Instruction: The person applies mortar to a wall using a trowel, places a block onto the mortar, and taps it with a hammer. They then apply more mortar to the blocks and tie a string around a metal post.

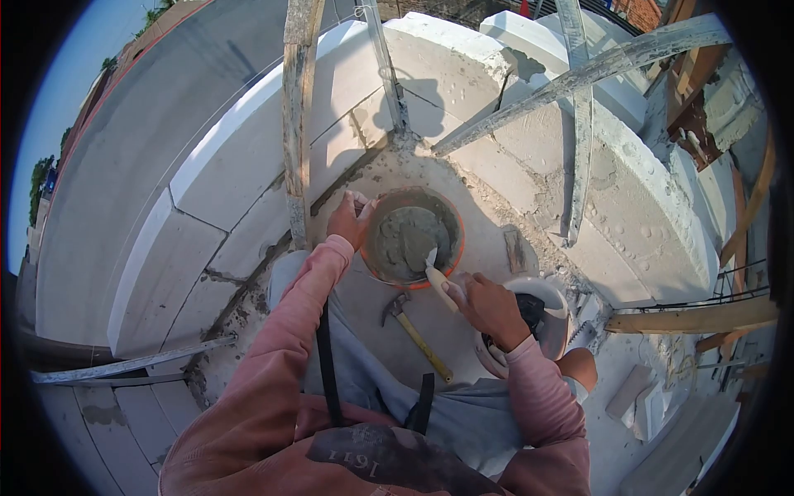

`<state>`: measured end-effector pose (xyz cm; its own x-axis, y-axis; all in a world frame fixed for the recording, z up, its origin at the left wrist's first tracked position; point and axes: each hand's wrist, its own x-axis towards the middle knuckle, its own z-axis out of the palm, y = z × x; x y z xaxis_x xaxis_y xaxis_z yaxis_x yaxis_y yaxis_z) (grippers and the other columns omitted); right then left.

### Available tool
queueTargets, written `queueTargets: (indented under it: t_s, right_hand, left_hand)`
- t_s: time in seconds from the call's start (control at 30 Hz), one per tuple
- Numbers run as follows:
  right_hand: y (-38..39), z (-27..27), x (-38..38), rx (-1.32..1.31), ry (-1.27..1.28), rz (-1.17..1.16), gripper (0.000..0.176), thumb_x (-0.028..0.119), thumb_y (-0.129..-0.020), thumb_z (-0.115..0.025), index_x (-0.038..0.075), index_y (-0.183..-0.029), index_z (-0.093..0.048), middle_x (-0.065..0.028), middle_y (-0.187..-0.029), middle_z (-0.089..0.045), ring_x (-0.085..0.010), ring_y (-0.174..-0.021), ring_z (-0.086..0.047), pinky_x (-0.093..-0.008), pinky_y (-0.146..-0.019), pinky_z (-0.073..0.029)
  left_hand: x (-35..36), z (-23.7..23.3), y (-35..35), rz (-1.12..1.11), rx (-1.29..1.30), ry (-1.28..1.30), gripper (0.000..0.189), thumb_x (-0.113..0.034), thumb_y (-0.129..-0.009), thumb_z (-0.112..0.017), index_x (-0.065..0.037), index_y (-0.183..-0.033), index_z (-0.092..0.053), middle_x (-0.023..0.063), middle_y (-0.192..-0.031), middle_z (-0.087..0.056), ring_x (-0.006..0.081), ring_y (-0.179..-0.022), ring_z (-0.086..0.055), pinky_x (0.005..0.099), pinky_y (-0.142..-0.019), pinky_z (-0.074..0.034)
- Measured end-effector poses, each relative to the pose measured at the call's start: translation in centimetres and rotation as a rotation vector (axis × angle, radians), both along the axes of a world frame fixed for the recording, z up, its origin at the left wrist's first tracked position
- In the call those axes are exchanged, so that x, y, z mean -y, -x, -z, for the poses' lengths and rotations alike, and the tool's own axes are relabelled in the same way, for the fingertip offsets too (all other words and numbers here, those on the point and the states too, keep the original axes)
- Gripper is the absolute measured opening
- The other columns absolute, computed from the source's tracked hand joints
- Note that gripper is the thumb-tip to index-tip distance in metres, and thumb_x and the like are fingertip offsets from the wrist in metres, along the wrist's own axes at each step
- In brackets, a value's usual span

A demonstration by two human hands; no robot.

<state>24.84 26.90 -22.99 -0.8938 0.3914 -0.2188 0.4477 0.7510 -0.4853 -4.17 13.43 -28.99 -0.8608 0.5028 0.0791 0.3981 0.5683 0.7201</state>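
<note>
An orange-rimmed bucket (456, 217) stands on the floor in front of me, with wet grey mortar (403, 240) inside. My left hand (353, 218) is closed on the bucket's left rim. In my right hand (490, 309) is a trowel (442, 285), gripped by its pale handle. The trowel's blade reaches into the mortar near the right side of the bucket, partly hidden by it. A hammer (416, 337) with a yellow handle lies on the floor just below the bucket.
A white bucket (556, 307) with dark things in it stands beside my right forearm. Pale block walls (240, 186) curve around me. A wooden post (298, 124) and slanting metal bars (579, 76) cross the space ahead. Block scraps (635, 397) lie at the right.
</note>
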Motion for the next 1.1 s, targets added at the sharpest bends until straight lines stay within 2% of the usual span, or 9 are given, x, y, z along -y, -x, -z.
queueTargets:
  t_s: [0.27,0.43,0.53,0.7,0.77,0.8,0.87,1.1]
  right_hand:
    - [-0.1,-0.3,-0.1,0.016,-0.012,0.004,0.059,0.054,-0.102,-0.044,0.000,-0.105,-0.066,-0.0195,-0.093,-0.066,-0.0418,-0.080,-0.069,-0.0498,-0.071,-0.056]
    - [0.0,-0.2,0.0,0.015,-0.023,0.013,0.059,0.054,-0.102,-0.044,0.000,-0.109,-0.066,-0.0192,-0.092,-0.065,-0.0416,-0.080,-0.069,-0.0499,-0.071,-0.056]
    - [0.0,-0.2,0.1,0.022,-0.025,0.007,0.059,0.054,-0.102,-0.044,0.000,-0.110,-0.066,-0.0191,-0.092,-0.065,-0.0416,-0.080,-0.069,-0.0499,-0.071,-0.056]
    - [0.3,0.1,0.4,0.035,-0.018,-0.018,0.057,0.054,-0.103,-0.043,0.003,-0.116,-0.064,-0.0184,-0.091,-0.066,-0.0405,-0.079,-0.069,-0.0499,-0.070,-0.056]
    - [0.2,0.8,0.6,-0.059,-0.042,-0.011,0.054,0.051,-0.101,-0.048,0.000,-0.110,-0.064,-0.0165,-0.087,-0.067,-0.0367,-0.074,-0.070,-0.0480,-0.064,-0.056]
    - [0.1,1.4,0.6,-0.067,-0.055,-0.017,0.054,0.051,-0.101,-0.048,0.000,-0.110,-0.063,-0.0167,-0.087,-0.067,-0.0368,-0.074,-0.070,-0.0477,-0.064,-0.056]
    - [0.0,2.5,0.7,-0.073,-0.066,-0.009,0.054,0.051,-0.099,-0.050,-0.001,-0.107,-0.063,-0.0179,-0.086,-0.068,-0.0369,-0.074,-0.070,-0.0479,-0.064,-0.056]
    - [0.0,2.2,1.1,-0.068,0.001,-0.016,0.053,0.053,-0.095,-0.056,0.001,-0.098,-0.065,-0.0200,-0.082,-0.070,-0.0368,-0.072,-0.071,-0.0494,-0.065,-0.055]
  left_hand:
    - [-0.1,2.9,1.3,0.024,0.059,-0.030,0.033,-0.038,-0.093,-0.069,-0.007,-0.101,-0.059,0.0098,-0.088,-0.071,0.0287,-0.082,-0.069,0.0400,-0.077,-0.052]
    - [-0.1,3.1,1.5,0.077,0.090,-0.067,0.029,-0.035,-0.097,-0.063,-0.007,-0.104,-0.060,0.0101,-0.091,-0.072,0.0277,-0.084,-0.070,0.0388,-0.079,-0.052]
    - [0.0,3.0,1.5,0.113,0.056,-0.115,0.027,-0.032,-0.100,-0.056,-0.006,-0.105,-0.059,0.0100,-0.093,-0.072,0.0274,-0.086,-0.070,0.0382,-0.081,-0.053]
    - [0.2,0.1,-0.2,0.110,0.034,-0.130,0.025,-0.028,-0.102,-0.048,-0.006,-0.102,-0.058,0.0105,-0.093,-0.073,0.0270,-0.088,-0.071,0.0378,-0.082,-0.052]
    - [0.5,1.4,0.8,0.111,0.028,-0.117,0.023,-0.027,-0.100,-0.049,-0.006,-0.097,-0.057,0.0119,-0.088,-0.071,0.0273,-0.084,-0.070,0.0382,-0.079,-0.052]
    - [0.7,1.9,1.3,0.148,0.056,-0.175,0.024,-0.027,-0.098,-0.048,-0.006,-0.095,-0.058,0.0129,-0.087,-0.070,0.0291,-0.082,-0.069,0.0390,-0.077,-0.052]
    - [1.0,2.5,2.0,0.208,0.005,-0.129,0.025,-0.026,-0.098,-0.044,-0.005,-0.094,-0.058,0.0148,-0.084,-0.069,0.0300,-0.080,-0.069,0.0392,-0.074,-0.051]
    - [0.7,3.6,2.8,0.245,0.060,-0.187,0.026,-0.026,-0.100,-0.045,-0.002,-0.094,-0.055,0.0135,-0.082,-0.066,0.0255,-0.075,-0.067,0.0376,-0.074,-0.051]
